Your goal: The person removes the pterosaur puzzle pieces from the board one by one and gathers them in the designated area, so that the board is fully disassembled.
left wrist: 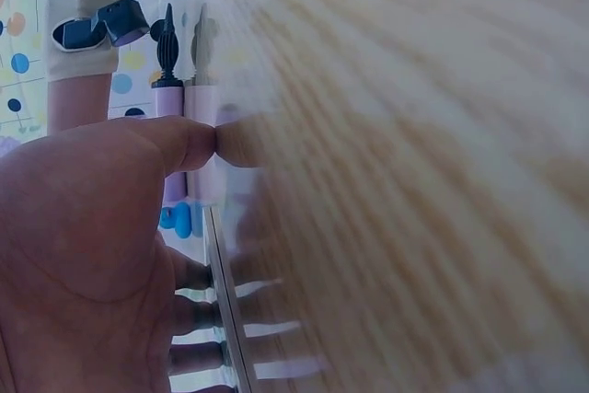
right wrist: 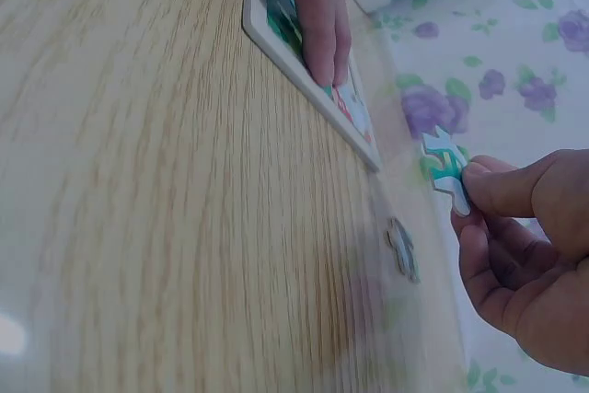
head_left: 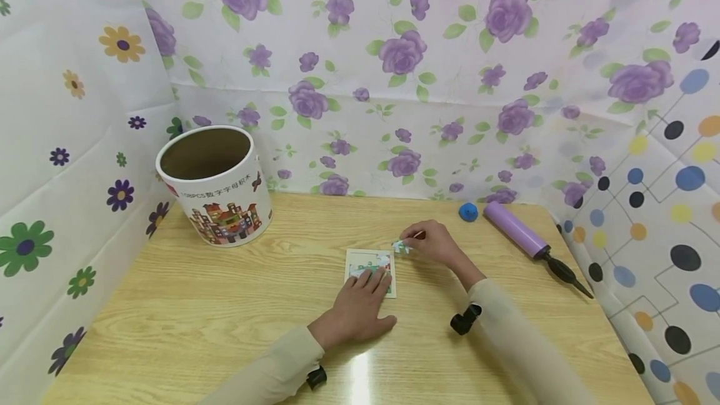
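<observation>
A small framed jigsaw puzzle (head_left: 365, 251) with a coloured picture lies flat on the table. My left hand (head_left: 360, 308) rests on it, fingers straight over the picture and thumb spread out to the side. Just right of the puzzle's upper corner, my right hand (head_left: 434, 244) pinches a white and green jigsaw piece (right wrist: 447, 172) between thumb and fingers. In the right wrist view that piece is held above the tabletop, apart from the frame. Below it shows a similar shape (right wrist: 402, 248); whether this is a reflection or another piece, I cannot tell. My left fingers cover part of the picture.
A large white printed bucket (head_left: 225, 205) stands at the back left of the wooden table (head_left: 236, 280). At the back right lie a small blue object (head_left: 468, 212) and a purple hand pump (head_left: 517, 229) with a black nozzle. Patterned cloths border the table behind and at both sides.
</observation>
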Tool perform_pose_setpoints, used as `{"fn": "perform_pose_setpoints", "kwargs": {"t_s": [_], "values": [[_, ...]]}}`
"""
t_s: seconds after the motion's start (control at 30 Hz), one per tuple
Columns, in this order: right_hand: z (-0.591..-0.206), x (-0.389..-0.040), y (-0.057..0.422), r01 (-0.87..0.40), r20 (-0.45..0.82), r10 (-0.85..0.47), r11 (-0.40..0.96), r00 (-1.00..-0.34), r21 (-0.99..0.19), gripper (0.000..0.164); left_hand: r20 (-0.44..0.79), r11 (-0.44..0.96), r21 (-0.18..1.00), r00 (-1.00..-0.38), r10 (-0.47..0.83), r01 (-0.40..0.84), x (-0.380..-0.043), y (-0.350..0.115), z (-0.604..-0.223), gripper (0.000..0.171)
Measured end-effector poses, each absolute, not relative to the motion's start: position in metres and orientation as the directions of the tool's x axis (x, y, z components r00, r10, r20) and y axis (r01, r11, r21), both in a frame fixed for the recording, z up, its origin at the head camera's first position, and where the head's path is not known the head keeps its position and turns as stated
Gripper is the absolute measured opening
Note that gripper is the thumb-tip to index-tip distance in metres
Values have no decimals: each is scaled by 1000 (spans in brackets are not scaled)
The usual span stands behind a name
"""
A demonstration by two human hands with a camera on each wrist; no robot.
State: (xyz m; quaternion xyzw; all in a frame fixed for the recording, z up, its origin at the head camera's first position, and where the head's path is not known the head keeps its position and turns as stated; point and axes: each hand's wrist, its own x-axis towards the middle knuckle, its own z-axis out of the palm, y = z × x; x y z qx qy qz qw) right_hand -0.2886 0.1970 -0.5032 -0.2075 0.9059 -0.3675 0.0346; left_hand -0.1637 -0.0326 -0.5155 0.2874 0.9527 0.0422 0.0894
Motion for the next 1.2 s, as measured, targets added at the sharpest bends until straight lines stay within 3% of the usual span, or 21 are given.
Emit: {"fn": "perform_pose_setpoints", "kwargs": {"t_s": [0.6,1.2], "values": [[-515,-285,241,-295,73,-335,682,-939,-669,11,-149,832,155,-820,553,533,-164,-33,-516,82],[-525,-311,252,-255,21,-306,749,-952,-612,12,-165,834,130,-818,552,537,-161,-33,-510,81]]}}
